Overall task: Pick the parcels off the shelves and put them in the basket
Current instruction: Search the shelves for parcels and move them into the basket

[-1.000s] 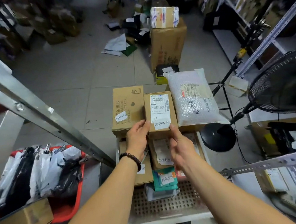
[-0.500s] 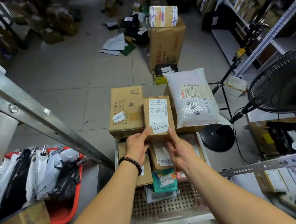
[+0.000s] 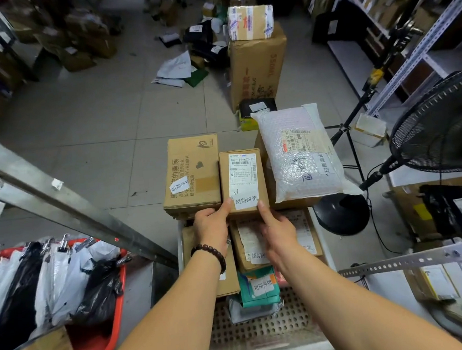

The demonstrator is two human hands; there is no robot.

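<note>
A small cardboard box [image 3: 242, 179] with a white shipping label lies on top of the parcels piled in the white perforated basket [image 3: 263, 334]. My left hand [image 3: 211, 228] has its thumb against the box's near left corner, fingers resting on the larger brown box [image 3: 193, 174] beside it. My right hand [image 3: 277, 231] presses its index finger on the near right corner. A white bubble-wrap parcel [image 3: 299, 153] lies to the right of the small box. More boxes and a teal packet [image 3: 258, 285] sit underneath.
A slanted metal shelf post [image 3: 62, 197] crosses on the left above a red basket [image 3: 99, 345] of bagged parcels. A black fan [image 3: 440, 133] and its round base [image 3: 342, 213] stand right. A perforated shelf rail [image 3: 421, 257] juts in at lower right. A tall carton [image 3: 257, 66] stands ahead.
The small box has come down and slightly toward me onto the pile. Both hands slid back from its sides to its near corners.
</note>
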